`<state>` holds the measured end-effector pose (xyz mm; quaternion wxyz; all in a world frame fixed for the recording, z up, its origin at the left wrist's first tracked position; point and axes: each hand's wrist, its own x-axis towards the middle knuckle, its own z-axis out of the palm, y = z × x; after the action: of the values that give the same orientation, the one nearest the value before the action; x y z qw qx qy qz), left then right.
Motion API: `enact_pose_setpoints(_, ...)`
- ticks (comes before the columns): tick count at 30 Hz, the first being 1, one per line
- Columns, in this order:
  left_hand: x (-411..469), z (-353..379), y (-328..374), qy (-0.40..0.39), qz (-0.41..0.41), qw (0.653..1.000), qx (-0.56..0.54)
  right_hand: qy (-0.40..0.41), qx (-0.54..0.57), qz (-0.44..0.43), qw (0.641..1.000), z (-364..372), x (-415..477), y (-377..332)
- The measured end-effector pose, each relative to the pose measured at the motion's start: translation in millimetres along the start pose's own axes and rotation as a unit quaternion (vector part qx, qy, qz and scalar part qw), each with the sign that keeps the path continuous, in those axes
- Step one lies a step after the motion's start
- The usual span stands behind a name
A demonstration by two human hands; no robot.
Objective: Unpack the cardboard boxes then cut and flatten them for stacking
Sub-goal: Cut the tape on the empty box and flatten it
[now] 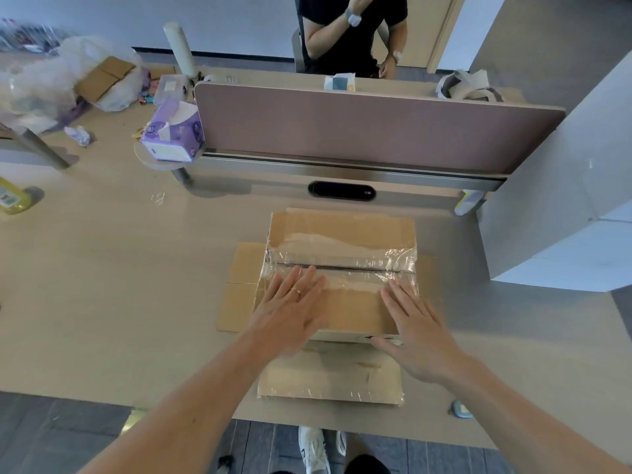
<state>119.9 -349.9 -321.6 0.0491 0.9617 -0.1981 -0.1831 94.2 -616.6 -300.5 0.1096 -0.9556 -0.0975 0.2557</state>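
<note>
Placed at centre of pale beige table (pixel 119 268): brown cardboard box (pixel 342 227), top seam covered by wrinkled clear tape (pixel 345 254) running 9 to 3 o'clock. Spread flat on the table at the box's 9 and 6 o'clock: loose cardboard flaps (pixel 239 285).

Resting palm-down on the box top toward 7 o'clock: left hand (pixel 290 309), fingers straight and spread, gripping nothing, fingertips on the tape. Resting likewise toward 4 o'clock: right hand (pixel 417 333), fingers straight, thumb along the box's near edge, nothing held.

At 12 o'clock beyond the box: dusty-pink desk divider panel (pixel 359 124). Behind it: person in a black shirt (pixel 352 29). At 10 o'clock: purple tissue box (pixel 172 135). Farther out at 10 o'clock: clear plastic bags (pixel 41 77). At 9 o'clock, at the frame edge: yellow bottle (pixel 10 200). At 3 o'clock: large white box (pixel 564 200).
</note>
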Motion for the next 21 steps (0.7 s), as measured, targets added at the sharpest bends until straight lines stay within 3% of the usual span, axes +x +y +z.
enact_pose_setpoints(10,-3,11,11,0.057,-0.007,0.998,-0.013,-0.007,-0.042,-0.010,0.999,7,-8,5)
enact_pose_setpoints(16,27,5,70,0.037,0.003,0.998,-0.053,0.100,0.008,-0.084,0.991,24,-29,37)
enact_pose_setpoints(21,32,17,79,0.015,-0.013,1.000,-0.012,0.126,0.065,-0.042,0.989,35,-62,88)
